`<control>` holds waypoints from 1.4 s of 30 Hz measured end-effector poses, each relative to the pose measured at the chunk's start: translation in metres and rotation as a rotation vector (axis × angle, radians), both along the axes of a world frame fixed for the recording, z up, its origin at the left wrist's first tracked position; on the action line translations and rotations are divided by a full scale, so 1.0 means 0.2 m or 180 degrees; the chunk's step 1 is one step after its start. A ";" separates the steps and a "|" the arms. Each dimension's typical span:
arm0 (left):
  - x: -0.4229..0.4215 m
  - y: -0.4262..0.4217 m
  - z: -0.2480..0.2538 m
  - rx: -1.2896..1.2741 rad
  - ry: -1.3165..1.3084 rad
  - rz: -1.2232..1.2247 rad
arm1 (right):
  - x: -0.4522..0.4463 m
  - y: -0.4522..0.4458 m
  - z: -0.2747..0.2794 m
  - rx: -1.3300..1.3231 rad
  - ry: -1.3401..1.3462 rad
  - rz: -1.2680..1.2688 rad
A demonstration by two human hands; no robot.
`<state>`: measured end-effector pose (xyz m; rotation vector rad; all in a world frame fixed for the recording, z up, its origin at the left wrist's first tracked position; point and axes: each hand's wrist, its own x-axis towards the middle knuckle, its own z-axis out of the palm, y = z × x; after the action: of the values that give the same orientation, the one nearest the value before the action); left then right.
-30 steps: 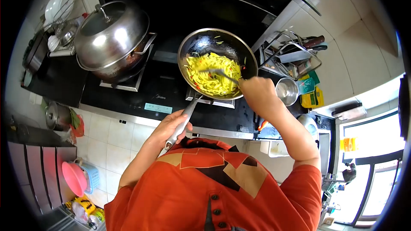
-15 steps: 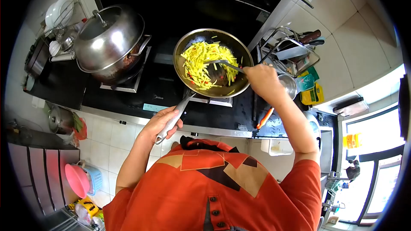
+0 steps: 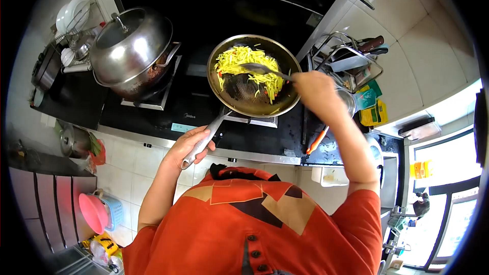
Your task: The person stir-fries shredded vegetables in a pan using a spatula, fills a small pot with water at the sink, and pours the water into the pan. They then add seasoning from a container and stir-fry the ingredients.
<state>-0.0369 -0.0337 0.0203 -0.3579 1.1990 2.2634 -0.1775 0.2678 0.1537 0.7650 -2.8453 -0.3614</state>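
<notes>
A frying pan (image 3: 239,106) sits over the right burner, its grey handle pointing toward me. My left hand (image 3: 190,147) is wrapped round that handle. Yellow-green shreds (image 3: 239,57) with small red bits lie mostly along the pan's far side, and part of the dark bottom shows. My right hand (image 3: 318,91), somewhat blurred, grips a spatula (image 3: 262,68) by its dark handle. The spatula's blade is in among the shreds, near the middle of the pan.
Left of the pan stands a large lidded steel wok (image 3: 130,51). A rack with knives (image 3: 356,56) is at the right, near a yellow packet (image 3: 373,114). An orange-handled tool (image 3: 317,140) lies on the right counter. Dishes (image 3: 72,14) fill a rack at the far left.
The shreds have shifted to the far side of the pan, baring more of its bottom. My right hand has moved slightly right with the spatula. My left hand keeps its hold.
</notes>
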 end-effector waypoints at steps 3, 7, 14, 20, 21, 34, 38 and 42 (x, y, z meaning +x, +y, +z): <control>-0.01 -0.01 -0.04 0.0121 0.0037 -0.0045 | 0.02 0.21 0.18 0.0176 -0.0316 -0.0701; 0.00 -0.01 -0.03 0.0064 0.0047 -0.0060 | -0.23 0.40 0.03 -0.0229 -0.0840 -0.0767; 0.00 -0.01 -0.03 0.0089 0.0009 0.0040 | -0.15 0.15 -0.39 -0.2380 -0.1531 -0.0211; 0.00 -0.01 -0.04 0.0216 0.0001 0.0044 | 0.11 0.11 -0.08 -0.1396 -0.1049 -0.0011; -0.01 -0.01 -0.05 0.0231 0.0037 -0.0003 | 0.05 0.12 -0.10 -0.1316 -0.0925 0.0088; 0.00 0.00 -0.06 0.0304 0.0045 0.0047 | 0.36 0.05 0.23 -0.0227 -0.0628 0.0569; 0.00 0.00 -0.05 0.0183 0.0026 0.0074 | 0.48 0.10 0.38 0.0124 -0.0721 0.0107; -0.01 0.00 -0.06 0.0187 0.0087 -0.0076 | 0.32 0.09 0.00 0.0418 -0.0547 0.0133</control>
<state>-0.0388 -0.0334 0.0085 -0.2897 1.1417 2.2846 -0.1143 0.2860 0.1546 0.9206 -2.9827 -0.5040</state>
